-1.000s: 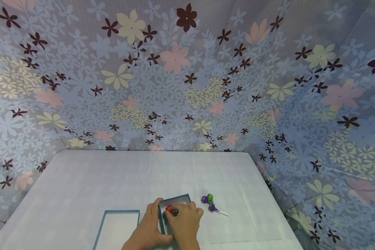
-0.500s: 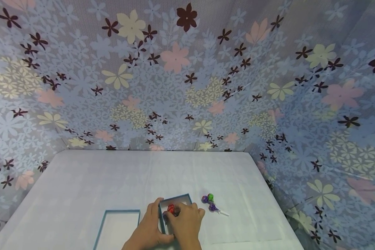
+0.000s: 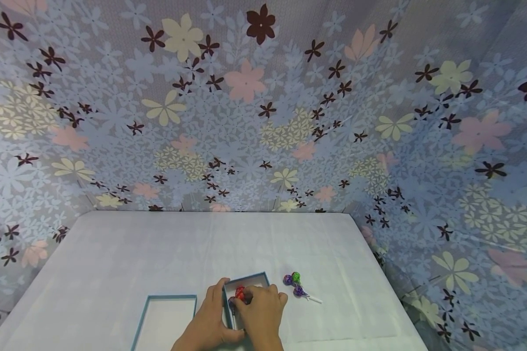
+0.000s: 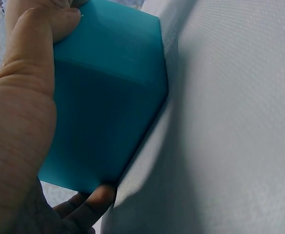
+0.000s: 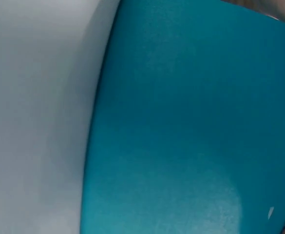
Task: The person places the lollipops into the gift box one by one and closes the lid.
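My left hand (image 3: 208,317) grips a turquoise box (image 3: 246,279) with a white inside, its fingers along the left wall and the thumb at the near side. In the left wrist view, thumb and fingers span the box's outer wall (image 4: 103,107). Reaching into the box, my right hand (image 3: 261,309) pinches a lollipop, mostly covered by the fingers. A red-wrapped lollipop head (image 3: 240,292) shows right at those fingertips. Beside it, along the left wall, lies a dark-wrapped lollipop (image 3: 232,303) with a white stick. The right wrist view is filled mostly by the box's turquoise side (image 5: 181,122).
To the right of the box lie several lollipops: a green one (image 3: 295,277) and purple ones, the nearest purple lollipop (image 3: 298,291) with its white stick pointing right. A turquoise-rimmed lid (image 3: 171,296) lies at the left on the white-covered table (image 3: 158,253). Floral cloth (image 3: 246,146) hangs behind.
The right hand has shifted slightly right inside the box, and more of the red lollipop and the white stick shows. The left hand and the box stay in place.
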